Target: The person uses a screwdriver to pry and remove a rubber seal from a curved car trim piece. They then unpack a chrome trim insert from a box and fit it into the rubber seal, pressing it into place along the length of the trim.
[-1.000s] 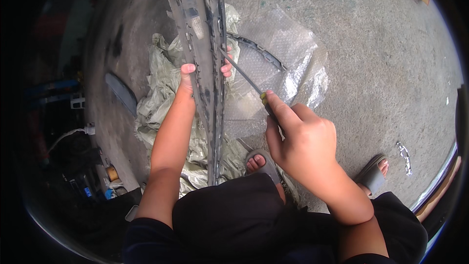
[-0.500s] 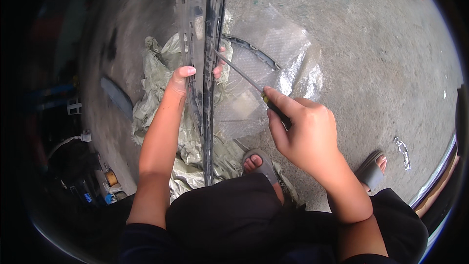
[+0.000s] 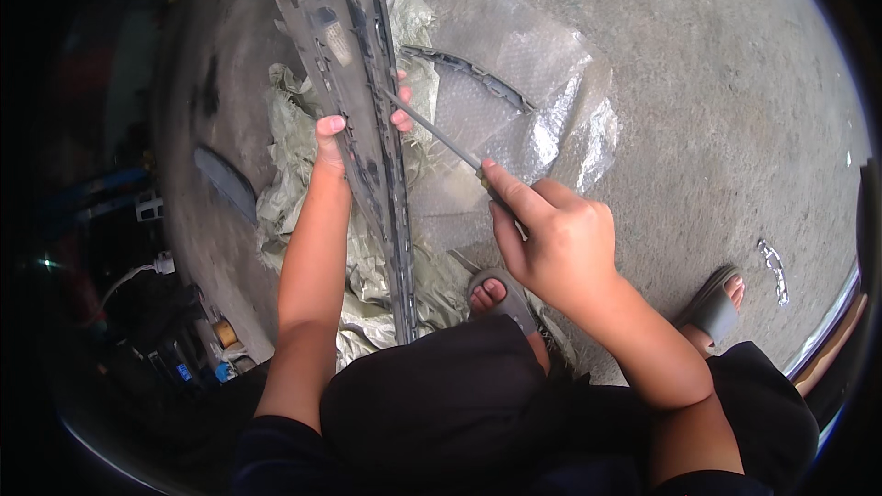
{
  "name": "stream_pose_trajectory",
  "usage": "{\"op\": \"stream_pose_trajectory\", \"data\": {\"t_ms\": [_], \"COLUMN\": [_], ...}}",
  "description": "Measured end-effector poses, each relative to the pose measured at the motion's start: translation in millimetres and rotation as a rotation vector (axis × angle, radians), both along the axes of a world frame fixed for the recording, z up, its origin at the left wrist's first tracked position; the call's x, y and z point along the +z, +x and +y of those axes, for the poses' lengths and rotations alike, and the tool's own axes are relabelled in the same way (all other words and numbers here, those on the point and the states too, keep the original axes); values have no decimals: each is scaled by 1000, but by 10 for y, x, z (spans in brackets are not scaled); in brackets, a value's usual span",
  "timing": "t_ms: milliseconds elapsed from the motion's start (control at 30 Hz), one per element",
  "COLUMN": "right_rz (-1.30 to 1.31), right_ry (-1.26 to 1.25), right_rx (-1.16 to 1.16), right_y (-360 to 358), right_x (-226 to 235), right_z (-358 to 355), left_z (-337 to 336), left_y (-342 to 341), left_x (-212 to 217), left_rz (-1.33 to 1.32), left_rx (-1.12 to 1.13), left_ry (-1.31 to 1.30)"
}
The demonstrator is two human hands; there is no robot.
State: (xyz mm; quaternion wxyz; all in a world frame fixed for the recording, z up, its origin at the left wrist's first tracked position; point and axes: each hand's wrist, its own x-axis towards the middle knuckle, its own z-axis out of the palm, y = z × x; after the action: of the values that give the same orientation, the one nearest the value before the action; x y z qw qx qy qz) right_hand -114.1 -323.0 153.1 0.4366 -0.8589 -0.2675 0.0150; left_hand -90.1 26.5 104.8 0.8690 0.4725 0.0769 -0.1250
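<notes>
A long, tapering black plastic trim panel [image 3: 366,142] stands in front of me, its narrow end down by my dark-clothed leg. Slots and clip tabs run along its edges, and a pale label sticks to its upper part. My left hand [image 3: 333,140] is closed around it, thumb at the left edge and fingertips showing past the right edge; the palm is hidden behind. In my right hand [image 3: 565,234] is a screwdriver [image 3: 439,131], the index finger laid along its dark handle. Its tip meets the panel's right-hand ridge, close to my left fingertips.
Under the panel lies a crumpled pale woven sack [image 3: 292,152]. Clear bubble wrap [image 3: 501,41] is spread beside it, with a curved dark strip [image 3: 478,81] on top. A dark flat piece [image 3: 225,182] lies left, a shiny chain-like piece [image 3: 774,271] right. My sandalled feet are nearby.
The panel's upper end has swung left, so it now leans and shows more of its face. My left hand shifted slightly left with it; the screwdriver followed, its tip still at the ridge.
</notes>
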Motion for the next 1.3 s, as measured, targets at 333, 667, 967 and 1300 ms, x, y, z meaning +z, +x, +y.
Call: {"op": "stream_pose_trajectory", "data": {"t_ms": [333,667,967,1300], "right_rz": [24,-57,27,633], "right_ry": [37,-14,-193,272], "right_rx": [-33,-18,-79,-71], "right_y": [14,47,12,336], "right_x": [69,123,362,193], "right_z": [5,-9,165,172], "left_z": [7,-134,-127,84], "left_y": [75,125,278,233], "left_x": [12,220,198,-50], "left_rz": [3,-7,26,128], "left_rx": [-78,-38,-113,-150], "left_ry": [73,132,296,401]}}
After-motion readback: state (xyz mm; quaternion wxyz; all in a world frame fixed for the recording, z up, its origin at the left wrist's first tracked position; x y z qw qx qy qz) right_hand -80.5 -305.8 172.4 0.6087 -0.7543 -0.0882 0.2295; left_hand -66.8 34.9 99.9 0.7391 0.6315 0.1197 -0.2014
